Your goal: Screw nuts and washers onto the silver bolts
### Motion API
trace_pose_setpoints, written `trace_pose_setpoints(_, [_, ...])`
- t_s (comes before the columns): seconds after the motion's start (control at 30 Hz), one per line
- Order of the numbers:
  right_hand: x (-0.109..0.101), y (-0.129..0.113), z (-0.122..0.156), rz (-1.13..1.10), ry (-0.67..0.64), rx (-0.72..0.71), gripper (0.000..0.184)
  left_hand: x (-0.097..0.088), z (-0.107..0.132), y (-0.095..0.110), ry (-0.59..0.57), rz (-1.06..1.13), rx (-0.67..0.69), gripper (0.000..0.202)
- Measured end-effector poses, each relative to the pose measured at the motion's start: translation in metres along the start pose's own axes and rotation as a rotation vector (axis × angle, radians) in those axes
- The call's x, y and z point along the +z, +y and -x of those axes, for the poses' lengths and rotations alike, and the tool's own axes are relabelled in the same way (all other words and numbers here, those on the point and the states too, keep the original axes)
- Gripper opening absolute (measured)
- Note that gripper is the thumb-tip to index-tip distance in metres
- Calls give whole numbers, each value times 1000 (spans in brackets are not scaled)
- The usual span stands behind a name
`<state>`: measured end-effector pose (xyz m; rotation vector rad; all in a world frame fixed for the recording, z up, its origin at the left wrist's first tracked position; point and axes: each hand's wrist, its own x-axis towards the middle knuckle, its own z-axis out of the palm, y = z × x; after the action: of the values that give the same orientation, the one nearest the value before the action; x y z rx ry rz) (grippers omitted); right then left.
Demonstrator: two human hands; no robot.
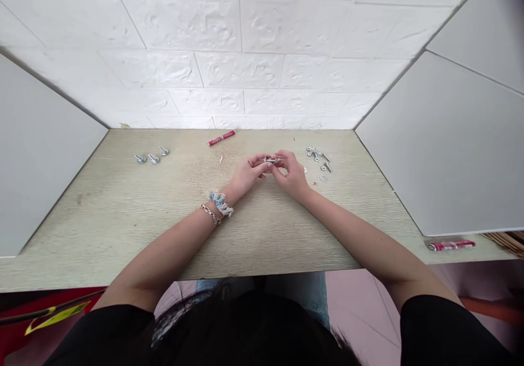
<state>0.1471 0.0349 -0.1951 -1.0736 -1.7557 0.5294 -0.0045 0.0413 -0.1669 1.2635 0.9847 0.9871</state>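
Note:
Over the middle of the table, a silver bolt (pixel 271 160) lies level between my two hands. My left hand (pixel 245 175) pinches its left end, where a washer-like ring shows. The fingers and thumb of my right hand (pixel 292 176) are closed around the right end, and whether a nut sits there is too small to tell. Just right of my right hand lie a loose pile of bolts and nuts (pixel 313 153), a separate bolt (pixel 328 166) and a flat washer (pixel 323 178). Farther left, three bolts with washers (pixel 153 159) stand head-down in a group.
A red wrapped tube (pixel 221 138) lies near the white brick wall (pixel 262 71). Another red packet (pixel 451 245) is at the right front edge. Grey panels (pixel 450 147) flank the wooden table (pixel 262 235) on both sides. Small scraps (pixel 221 159) dot the tabletop.

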Motion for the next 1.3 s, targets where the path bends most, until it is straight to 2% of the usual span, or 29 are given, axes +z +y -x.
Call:
trace_pose_setpoints(0.07, [-2,1,1,-23,-37,19,28,0,-1,-1,20,1,-11,33])
trace_pose_setpoints(0.13, [-4,2,0,-9,-79,-15,19,1,-1,-1,33,-9,-21,31])
trace_pose_setpoints(0.27, [-6,2,-2,80,-86,-41,11,2,0,0,28,-43,-34,26])
trace_pose_setpoints(0.4, [-5,1,-2,60,-65,31,19,2,-2,0,48,-51,-43,27])
trace_pose_setpoints(0.57, [-5,2,-3,70,-97,61,18,2,-4,-1,54,-62,-32,27])
trace_pose_setpoints(0.83, [-9,-1,-3,92,-78,59,21,3,-1,1,25,-173,31,30])
trace_pose_setpoints(0.93, [-10,-1,-3,113,-82,69,23,2,0,2,16,-222,65,22])
trace_pose_setpoints(1.13, [-10,4,-2,134,-67,86,34,3,1,2,-14,-169,91,18])
trace_pose_setpoints(1.3, [-10,8,-3,128,-39,52,43,5,-2,-3,41,-176,152,15])
